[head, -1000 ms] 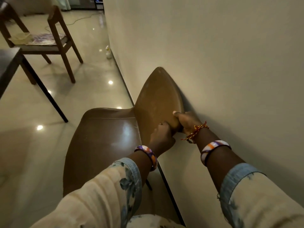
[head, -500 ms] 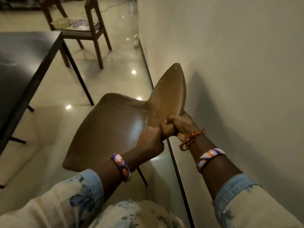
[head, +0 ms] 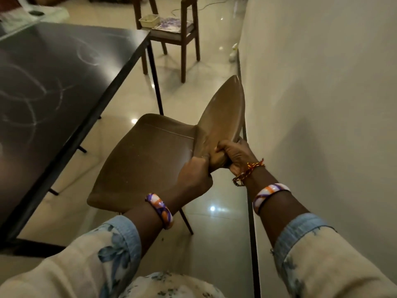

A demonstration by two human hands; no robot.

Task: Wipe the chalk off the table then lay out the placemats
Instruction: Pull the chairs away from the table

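Change since earlier frames: brown chair (head: 148, 160) now stands away from the wall (head: 322, 104), nearer the desk (head: 64, 82); more of the desktop is in view than a second ago.
Left hand (head: 193, 177): fingers curled round the lower near edge of the chair's backrest, gripping it.
Right hand (head: 234, 153): also wrapped round the backrest edge, on the wall side, fingers over the front face; the two hands are just beside each other.
Brown chair: moulded seat faces the desk, backrest seen edge-on and pointing away from the camera; thin dark legs below.
Desk: dark top, at left of view, one corner near the wooden chair (head: 171, 33).
Chalk marks (head: 32, 100): pale loops and curls across the desktop, unwiped.
Placemats (head: 171, 23): purple-patterned, flat on the wooden chair's seat, well apart from both hands.
Small tray (head: 149, 20): pale, on the same seat, beside the placemats.
Wrists: striped bangle (head: 160, 209) on the left; a like bangle plus a red-and-yellow thread (head: 249, 171) on the right.
Floor (head: 193, 87): glossy, pale, with light reflections.
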